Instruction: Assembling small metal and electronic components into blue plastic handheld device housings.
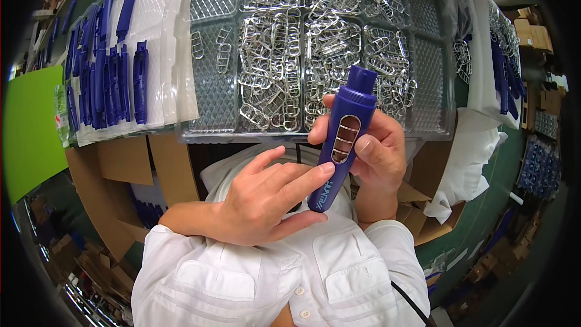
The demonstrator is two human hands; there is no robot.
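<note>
Left hand (260,197): fingers extended, index fingertip against the blue casing (341,173); uneven pressing could tilt the chrome frame (345,140). Casing position: just off centre, toward three o'clock. Right hand (382,152): grasping the casing; a loosened grip could drop it.

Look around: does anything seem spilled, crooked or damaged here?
Nothing stands out as damaged: the silver frame sits neatly in the blue casing held by the right hand. Only the white sheet at right looks untidy, hanging crumpled.
</note>
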